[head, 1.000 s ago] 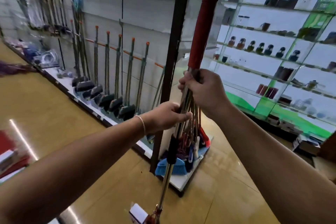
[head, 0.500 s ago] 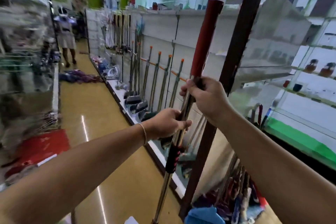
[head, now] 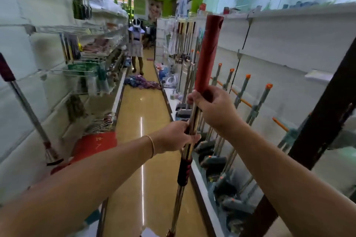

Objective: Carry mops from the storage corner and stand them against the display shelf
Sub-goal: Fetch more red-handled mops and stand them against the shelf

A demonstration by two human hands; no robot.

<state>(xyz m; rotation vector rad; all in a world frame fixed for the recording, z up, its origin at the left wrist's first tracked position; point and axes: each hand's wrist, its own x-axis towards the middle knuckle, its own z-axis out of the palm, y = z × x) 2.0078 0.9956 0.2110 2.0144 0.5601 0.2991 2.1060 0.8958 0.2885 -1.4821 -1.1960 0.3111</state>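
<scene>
Both hands are wrapped around one mop point(head: 193, 121), which stands nearly upright in front of the person, over the aisle floor point(head: 142, 113) and just left of the display shelf point(head: 285, 48). The right hand point(head: 213, 110) grips the pole at the lower end of the red sleeve point(head: 209, 52) that covers the top of the handle. The left hand point(head: 173, 136) grips the bare metal pole just below, its fingers curled round the shaft; a thin bracelet point(head: 152, 145) sits on that wrist. Under the left hand a dark red-and-black collar point(head: 184, 172) rings the pole, and the pole's lower end leaves the view at the bottom edge.

Along the base edge of the display shelf a row of grey-handled mops with orange tips point(head: 248, 100) leans against the white back panel. A dark post point(head: 319, 127) rises at the right. Far down the aisle a heap of purple mop strands point(head: 142, 83) lies on the floor near a standing person point(head: 136, 48).
</scene>
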